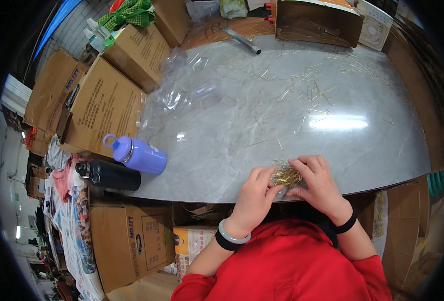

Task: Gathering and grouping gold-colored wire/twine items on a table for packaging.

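A bundle of thin gold-coloured wire hooks (286, 176) is gathered at the near edge of the grey marbled table (212, 155). From the left, my left hand (256, 194) closes on the bundle with thumb and fingers. Opposite it, my right hand (318, 186) curls around the other end, its fingers and thumb pressed against the wires. Part of the bundle is hidden by my fingers. Loose hooks (316, 93) of the same kind lie scattered over the middle and far right of the tabletop.
A purple bottle (144, 154) and a black bottle (114, 175) stand at the left edge. Behind them are cardboard cartons (104, 103) and clear plastic packaging (174, 95). A metal tube (242, 41), an open box (316, 27) and a white fan (374, 27) sit at the far side.
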### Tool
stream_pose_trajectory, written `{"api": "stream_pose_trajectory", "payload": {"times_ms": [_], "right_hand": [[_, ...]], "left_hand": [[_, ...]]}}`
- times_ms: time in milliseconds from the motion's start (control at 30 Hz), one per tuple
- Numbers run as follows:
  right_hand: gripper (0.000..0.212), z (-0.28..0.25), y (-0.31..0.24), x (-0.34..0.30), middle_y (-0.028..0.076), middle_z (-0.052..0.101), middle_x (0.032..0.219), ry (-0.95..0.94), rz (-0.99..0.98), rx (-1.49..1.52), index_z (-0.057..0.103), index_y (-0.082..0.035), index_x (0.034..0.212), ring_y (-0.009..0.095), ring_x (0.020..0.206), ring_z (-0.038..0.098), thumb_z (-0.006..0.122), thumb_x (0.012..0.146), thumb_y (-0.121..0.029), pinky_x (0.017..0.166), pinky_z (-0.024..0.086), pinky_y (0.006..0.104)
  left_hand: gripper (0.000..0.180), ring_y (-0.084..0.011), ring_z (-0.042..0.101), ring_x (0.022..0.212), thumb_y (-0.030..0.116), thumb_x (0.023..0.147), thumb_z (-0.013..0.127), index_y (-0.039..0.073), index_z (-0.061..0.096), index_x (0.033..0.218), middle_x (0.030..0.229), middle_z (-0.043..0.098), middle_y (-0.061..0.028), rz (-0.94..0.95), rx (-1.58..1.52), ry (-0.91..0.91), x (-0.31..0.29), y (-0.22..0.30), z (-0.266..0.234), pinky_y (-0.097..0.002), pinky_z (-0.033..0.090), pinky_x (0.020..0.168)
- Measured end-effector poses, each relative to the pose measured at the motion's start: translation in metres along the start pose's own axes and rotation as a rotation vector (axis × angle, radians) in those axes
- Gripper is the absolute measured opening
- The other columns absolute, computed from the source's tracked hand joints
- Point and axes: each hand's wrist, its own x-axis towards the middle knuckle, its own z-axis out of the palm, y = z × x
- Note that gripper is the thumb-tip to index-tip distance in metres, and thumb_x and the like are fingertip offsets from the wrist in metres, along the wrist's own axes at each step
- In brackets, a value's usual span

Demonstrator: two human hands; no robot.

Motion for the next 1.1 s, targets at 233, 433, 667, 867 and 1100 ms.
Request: {"api": "stream_pose_trajectory", "payload": {"times_ms": [233,433,667,867,1100], "right_hand": [[0.073,-0.018,-0.004,0.011,0.013,0.055,0.128,-0.056,-0.125,-0.004,0.053,-0.007,0.138,0.039,0.131,0.047,0.081,0.076,-0.033,0.114,0.031,0.0557],[0.069,0.006,0.002,-0.001,0.015,0.054,0.129,-0.013,-0.124,0.06,0.054,-0.006,0.131,0.038,0.127,0.05,0.085,0.07,-0.016,0.106,0.043,0.0479],[0.067,-0.009,-0.016,0.0,0.013,0.055,0.127,0.083,-0.061,-0.009,0.055,-0.006,0.13,0.033,0.118,0.053,0.084,0.07,-0.015,0.1,0.044,0.0433],[0.067,0.003,-0.004,-0.006,0.01,0.057,0.126,0.044,-0.114,-0.024,0.054,-0.007,0.132,0.031,0.12,0.053,0.083,0.072,-0.018,0.102,0.041,0.0453],[0.068,-0.019,-0.005,-0.001,0.013,0.054,0.134,0.029,-0.131,0.115,0.053,-0.006,0.135,0.032,0.126,0.052,0.081,0.074,-0.016,0.108,0.041,0.0446]], "left_hand": [[0.05,-0.0308,0.065,0.09,0.001,0.082,0.076,-0.003,0.058,0.128,0.115,0.057,-0.0196,0.323,0.485,0.089,0.008,-0.006,-0.013,-0.0361,0.055,0.074],[0.047,-0.0298,0.065,0.09,-0.002,0.082,0.074,-0.003,0.059,0.127,0.108,0.06,-0.017,0.102,0.319,-0.034,0.007,-0.001,-0.001,-0.0372,0.055,0.076],[0.053,-0.0273,0.066,0.094,-0.006,0.083,0.072,-0.001,0.056,0.133,0.116,0.061,-0.0171,0.147,0.085,-0.077,0.008,-0.002,-0.002,-0.0357,0.055,0.081],[0.064,-0.0354,0.056,0.112,0.0,0.079,0.076,0.001,0.053,0.139,0.127,0.057,-0.019,0.241,0.336,-0.059,0.007,0.0,-0.005,-0.0417,0.047,0.098],[0.05,-0.0375,0.053,0.104,0.005,0.078,0.078,0.0,0.06,0.123,0.117,0.057,-0.0173,0.213,0.402,-0.13,0.017,-0.001,0.003,-0.0448,0.046,0.091]]}}
